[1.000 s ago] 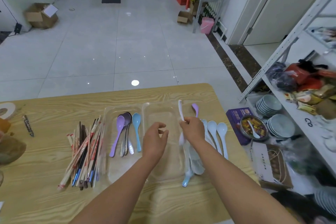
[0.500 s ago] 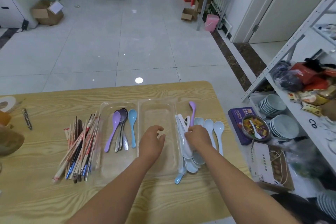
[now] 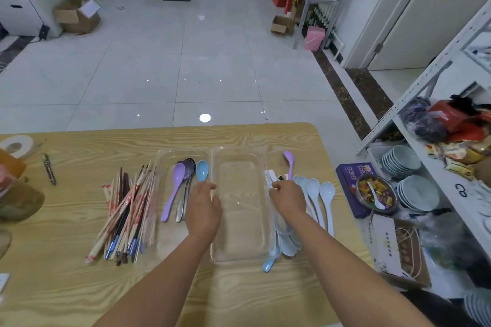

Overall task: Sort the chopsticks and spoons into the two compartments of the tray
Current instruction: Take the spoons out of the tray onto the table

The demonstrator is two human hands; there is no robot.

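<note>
A light wooden table [image 3: 66, 287] carries a clear plastic tray [image 3: 240, 225] with two long compartments side by side. Just left of the tray lies a loose heap of chopsticks [image 3: 127, 212], some in paper sleeves, some dark, some with blue ends. Against the tray's right wall lies a heap of pale blue spoons [image 3: 316, 199], bowls pointing away from the person.

The left hand [image 3: 203, 207] hovers over the divider between the compartments, fingers loosely bent and gripping nothing. The right hand [image 3: 288, 198] is on the spoon heap at the tray's right edge, fingers curled round a few white spoons [image 3: 271, 178].

Three spoons lie in the left compartment, close together: a purple spoon [image 3: 174, 188], a dark spoon [image 3: 188, 167] and a blue spoon [image 3: 202, 170]. A second purple spoon [image 3: 289, 160] lies on the table beyond the right hand, and a blue handle [image 3: 267, 265] sticks out at the near end of the heap.
</note>
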